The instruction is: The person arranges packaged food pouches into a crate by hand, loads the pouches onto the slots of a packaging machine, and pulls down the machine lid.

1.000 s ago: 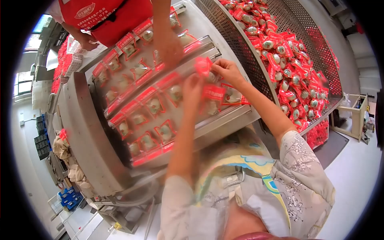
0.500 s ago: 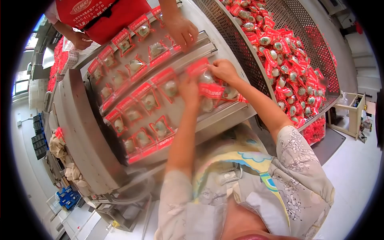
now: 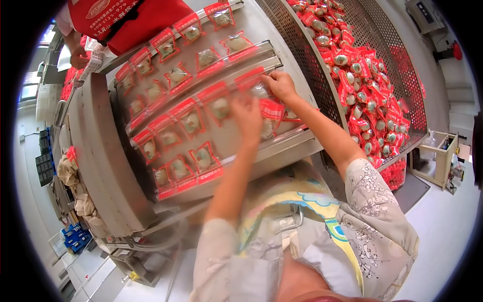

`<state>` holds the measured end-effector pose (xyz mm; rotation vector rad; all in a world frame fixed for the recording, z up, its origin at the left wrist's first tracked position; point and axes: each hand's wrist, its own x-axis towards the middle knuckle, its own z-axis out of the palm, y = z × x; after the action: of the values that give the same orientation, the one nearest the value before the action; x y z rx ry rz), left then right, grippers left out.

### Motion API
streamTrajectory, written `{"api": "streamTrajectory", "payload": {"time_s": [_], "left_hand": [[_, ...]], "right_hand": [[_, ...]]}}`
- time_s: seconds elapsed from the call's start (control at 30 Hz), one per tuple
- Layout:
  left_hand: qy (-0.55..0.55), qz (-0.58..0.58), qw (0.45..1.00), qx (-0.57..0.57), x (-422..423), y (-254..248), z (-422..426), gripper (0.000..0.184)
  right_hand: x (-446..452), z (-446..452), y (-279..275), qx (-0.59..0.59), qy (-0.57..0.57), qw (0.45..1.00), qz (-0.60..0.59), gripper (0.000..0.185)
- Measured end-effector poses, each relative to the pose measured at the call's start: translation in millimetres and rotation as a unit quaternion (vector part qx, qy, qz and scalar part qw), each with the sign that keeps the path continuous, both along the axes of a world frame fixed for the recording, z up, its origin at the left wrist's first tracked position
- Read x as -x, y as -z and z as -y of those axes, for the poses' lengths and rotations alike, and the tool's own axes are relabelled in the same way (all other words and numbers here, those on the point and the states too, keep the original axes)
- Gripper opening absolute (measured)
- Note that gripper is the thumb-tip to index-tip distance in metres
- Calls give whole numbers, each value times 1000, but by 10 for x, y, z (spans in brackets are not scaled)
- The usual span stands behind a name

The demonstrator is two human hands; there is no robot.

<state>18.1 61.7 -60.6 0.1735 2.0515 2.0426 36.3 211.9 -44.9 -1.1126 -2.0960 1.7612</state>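
Red-and-clear plastic packets, each with a pale egg-shaped item inside, lie in rows on a metal machine bed (image 3: pixel 229 143). My right hand (image 3: pixel 282 86) is closed, thumb and fingers pinching the edge of a packet (image 3: pixel 259 90) at the right end of the near row. My left hand (image 3: pixel 247 117) is over the bed just left of that packet, its fingers smeared by motion. Beside it lie another packet (image 3: pixel 220 108) and, to the right, a packet with a red header (image 3: pixel 271 110). Nearer me are more packets, such as this one (image 3: pixel 203 158).
A perforated metal bin (image 3: pixel 297 55) heaped with similar packets (image 3: pixel 371 106) stands to the right. Across the bed is a person in a red apron (image 3: pixel 131 22), one hand (image 3: pixel 79 58) at the far left. A thick metal housing (image 3: pixel 113 156) borders the bed's left side.
My left hand has shifted slightly right, while my right hand stays at the packet's edge. The other person's hand has left the far row, where more packets now show. The view has shifted a little.
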Motion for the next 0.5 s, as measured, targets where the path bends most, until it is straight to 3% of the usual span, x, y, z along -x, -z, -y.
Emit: {"api": "streamTrajectory", "payload": {"time_s": [0.1, 0.13, 0.23, 0.3, 0.37, 0.5], "left_hand": [[36, -53, 993, 98, -278, -301, 185, 70], [85, 11, 992, 95, -311, -493, 245, 73], [78, 16, 985, 150, -360, -631, 346, 73], [77, -43, 976, 198, -361, -515, 408, 67], [101, -93, 965, 225, -348, -489, 473, 64], [136, 40, 980, 138, -296, -697, 470, 36]], "right_hand": [[38, 38, -109, 84, 11, 996, -22, 29], [42, 28, -158, 25, -13, 1000, -2, 28], [15, -11, -327, -178, -45, 982, 44, 27], [32, 5, -446, -344, -20, 937, 52, 28], [150, 46, -509, -381, -25, 924, 25, 25], [461, 47, -436, -456, -62, 887, -31, 18]]}}
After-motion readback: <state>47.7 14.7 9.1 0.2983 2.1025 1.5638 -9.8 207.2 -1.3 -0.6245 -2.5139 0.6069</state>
